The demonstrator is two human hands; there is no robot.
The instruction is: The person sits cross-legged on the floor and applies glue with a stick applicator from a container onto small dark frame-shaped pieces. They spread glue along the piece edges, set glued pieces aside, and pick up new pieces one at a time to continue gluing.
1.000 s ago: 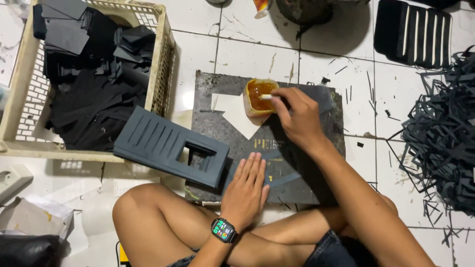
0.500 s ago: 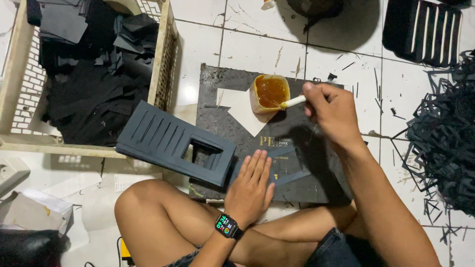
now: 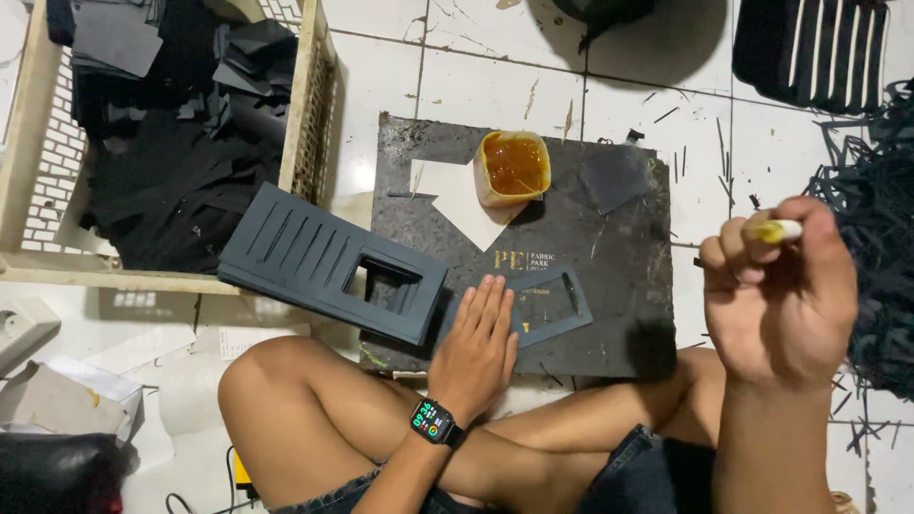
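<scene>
a: what's the left hand (image 3: 479,341) doing?

b: it lies flat, fingers straight and together, pressing on a thin dark frame (image 3: 550,306) with a slot cut in it. nothing gripped, just weight on top. my guess is it pins the frame to the board (image 3: 609,243) so the piece can't slide.

a: and the right hand (image 3: 779,290)?

b: raised off to the right of the board, near the camera, fingers curled round a small pale stick (image 3: 779,230) with a yellowish tip. pinched between thumb and fingers like a brush, clear of everything below.

a: the yellow looks like what's in the cup?

b: likely. the cup (image 3: 513,168) of amber paste stands upright at the far edge of the board, on a pale sheet (image 3: 457,202). i'd say it sits there so the right hand can reach it, while drips land on the sheet and not the work.

a: where's the frame exactly?

b: on the near part of the board, just past the person's crossed legs, its left end under the palm. well apart from the cup.

a: anything else close?

b: a bigger slatted panel (image 3: 328,262) with a square hole lies tilted, overlapping the board's left edge. past it a crate (image 3: 312,114) of black scraps, within the left arm's reach. a tangle of dark strips (image 3: 881,247) lies at the right, behind the raised hand.
</scene>
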